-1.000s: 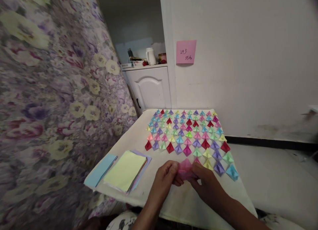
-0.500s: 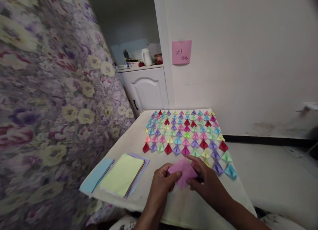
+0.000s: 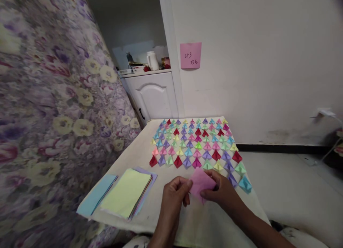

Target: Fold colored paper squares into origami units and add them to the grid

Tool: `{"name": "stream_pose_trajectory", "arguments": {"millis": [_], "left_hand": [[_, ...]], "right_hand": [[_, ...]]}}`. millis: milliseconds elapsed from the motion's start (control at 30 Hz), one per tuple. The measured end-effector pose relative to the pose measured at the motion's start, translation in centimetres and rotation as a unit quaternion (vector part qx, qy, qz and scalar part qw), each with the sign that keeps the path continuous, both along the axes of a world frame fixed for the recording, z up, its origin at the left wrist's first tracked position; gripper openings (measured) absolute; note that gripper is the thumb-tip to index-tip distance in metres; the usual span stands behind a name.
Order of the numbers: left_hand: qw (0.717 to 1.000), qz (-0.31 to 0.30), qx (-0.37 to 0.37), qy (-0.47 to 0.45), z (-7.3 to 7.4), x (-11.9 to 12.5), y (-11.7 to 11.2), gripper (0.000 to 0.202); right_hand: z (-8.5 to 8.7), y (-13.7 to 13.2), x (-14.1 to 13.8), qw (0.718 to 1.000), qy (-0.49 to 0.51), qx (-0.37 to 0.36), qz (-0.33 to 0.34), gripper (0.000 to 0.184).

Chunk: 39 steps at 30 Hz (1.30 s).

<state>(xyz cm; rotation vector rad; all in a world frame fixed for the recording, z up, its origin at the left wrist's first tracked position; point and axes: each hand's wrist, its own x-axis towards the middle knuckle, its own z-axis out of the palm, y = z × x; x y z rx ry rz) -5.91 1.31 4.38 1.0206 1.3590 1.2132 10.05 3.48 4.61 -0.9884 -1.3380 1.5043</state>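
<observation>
Floral fabric (image 3: 48,108): purple and yellow flowers, filling the left side, beside the surface (image 3: 166,219).
Paper stack (image 3: 125,192): flat on the surface's left part, a yellow-green sheet on top, a light blue sheet (image 3: 96,199) just beside it on the left.
Left hand (image 3: 174,198): fingers closed on the left edge of the pink paper (image 3: 200,182), thumb on top.
Pink paper: a partly folded sheet held between both hands, just above the near part of the surface, in front of the folded pieces (image 3: 194,146).
Right hand (image 3: 221,192): pinching the pink paper's right edge, fingertips touching it.
Folded pieces: small coloured paper shapes in close rows on the far part of the surface, red, purple, green, blue, yellow, pink.
Sticky note (image 3: 190,55): pink, stuck on the white wall; handwriting reads "243", second line unclear.
Cabinet (image 3: 152,94): white door, with a white jug (image 3: 152,61) on top.
</observation>
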Motion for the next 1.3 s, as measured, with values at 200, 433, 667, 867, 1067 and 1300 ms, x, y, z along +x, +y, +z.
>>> {"name": "stream_pose_trajectory", "arguments": {"millis": [200, 433, 667, 867, 1067, 1300], "left_hand": [[0.999, 0.018, 0.013, 0.047, 0.7, -0.1, 0.4, 0.036], [0.998, 0.022, 0.012, 0.055, 0.2, -0.2, 1.3, 0.04], [0.998, -0.044, 0.008, -0.037, -0.4, 1.9, 0.8, 0.024], [0.995, -0.007, 0.01, -0.097, -1.6, 2.2, 0.6, 0.02], [0.987, 0.032, 0.014, -0.158, -1.1, 2.2, 0.6, 0.025], [0.989, 0.01, -0.002, -0.145, -1.1, 2.2, 1.0, 0.028]], "right_hand": [[-0.7, 0.9, 0.2, 0.999, 0.017, -0.033, 0.004, 0.04], [-0.6, 1.5, 0.8, 0.999, -0.007, -0.041, -0.012, 0.037], [-0.6, 1.3, 0.5, 0.999, -0.039, 0.014, -0.024, 0.029], [-1.4, 1.2, 0.1, 0.997, -0.071, 0.033, -0.018, 0.028], [-1.6, 1.1, -0.1, 0.999, 0.033, -0.018, 0.026, 0.028], [-0.9, 1.7, 0.6, 0.996, 0.066, -0.04, 0.04, 0.03]]}}
